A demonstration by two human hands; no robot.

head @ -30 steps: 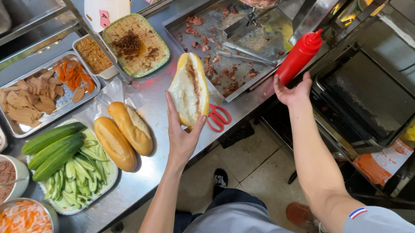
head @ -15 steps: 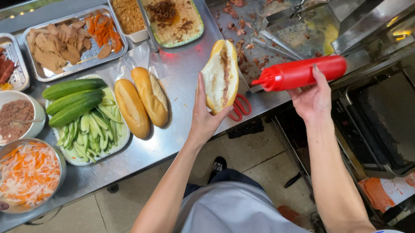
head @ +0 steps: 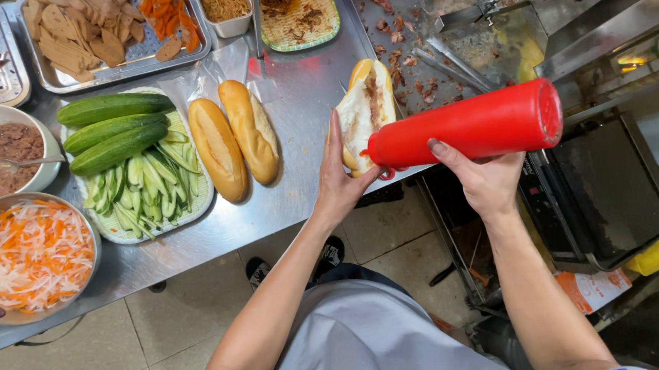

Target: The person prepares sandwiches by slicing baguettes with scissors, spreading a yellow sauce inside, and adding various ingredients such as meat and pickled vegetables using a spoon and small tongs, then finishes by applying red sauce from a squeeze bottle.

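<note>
My left hand (head: 341,183) holds a split baguette sandwich (head: 365,111) open, with meat visible inside the cut. My right hand (head: 483,173) grips a red squeeze bottle (head: 465,128) laid sideways, its nozzle pointing left right at the open bread. Both hands hover over the front edge of a steel counter (head: 292,95).
Two whole baguettes (head: 233,136) lie beside a tray of cucumbers (head: 130,156). Bowls hold shredded carrot and radish (head: 29,252) and minced meat (head: 1,148). Trays of sliced meat (head: 94,31) stand behind. A griddle (head: 450,26) with tongs is at the right.
My right hand has brought the red bottle in from the right and tipped it sideways, so the nozzle now meets the open sandwich. My left hand keeps holding the bread.
</note>
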